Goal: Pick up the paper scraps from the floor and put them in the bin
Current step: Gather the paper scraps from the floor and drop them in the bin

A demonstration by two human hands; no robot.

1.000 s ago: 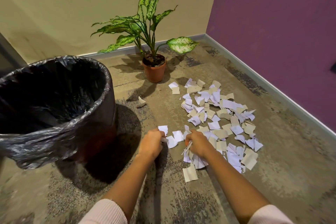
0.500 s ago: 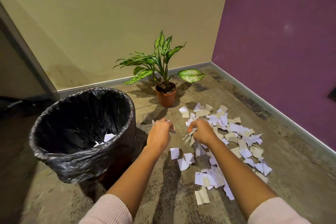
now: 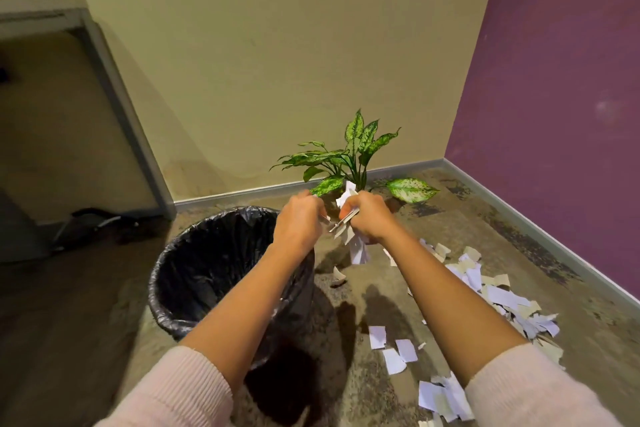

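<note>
Paper scraps (image 3: 356,248) clutched in both hands, bin down-left.
Right hand (image 3: 369,218) grips a wad and left hand (image 3: 298,224) pinches a sliver (barely visible); the black-lined bin (image 3: 207,253) lies below-left, nearest the left hand, while loose scraps (image 3: 498,298) litter the floor (image 3: 450,225) rightward.

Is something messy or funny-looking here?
Yes. Torn paper scraps lie scattered over the floor to the right of the bin, where they belong. The right hand grips a bunch of them beside the bin, not yet dropped in. Nothing else looks odd.
</note>
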